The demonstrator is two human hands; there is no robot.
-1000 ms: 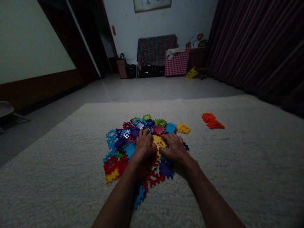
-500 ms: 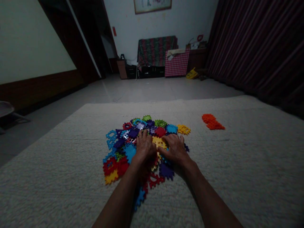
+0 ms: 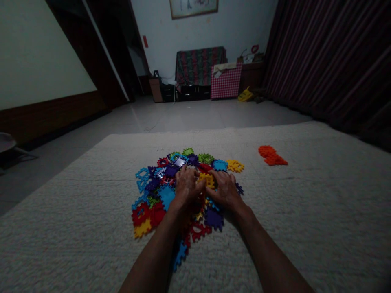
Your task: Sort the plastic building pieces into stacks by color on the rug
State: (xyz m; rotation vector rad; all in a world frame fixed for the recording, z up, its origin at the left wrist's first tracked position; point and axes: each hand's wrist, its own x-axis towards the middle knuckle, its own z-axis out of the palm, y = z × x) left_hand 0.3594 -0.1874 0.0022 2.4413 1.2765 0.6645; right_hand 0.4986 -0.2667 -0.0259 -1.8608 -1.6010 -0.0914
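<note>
A heap of flat, toothed plastic pieces (image 3: 159,191) in blue, purple, red, yellow and green lies on a pale carpet (image 3: 305,211). My left hand (image 3: 186,187) and my right hand (image 3: 224,189) rest on the heap's middle, fingers curled. Between them both hands pinch a yellow piece (image 3: 207,179), the left at its left edge, the right at its right edge. A second yellow piece (image 3: 235,165) lies loose at the heap's right rim.
Two joined orange pieces (image 3: 271,155) lie apart on the carpet to the right. Beyond the carpet is a tiled floor, a covered cabinet (image 3: 200,65), a checked red box (image 3: 226,83) and a dark curtain (image 3: 336,61) on the right.
Both hands have drawn closer together over the heap. The yellow piece between them has been gathered up by the fingertips and now sits more hidden.
</note>
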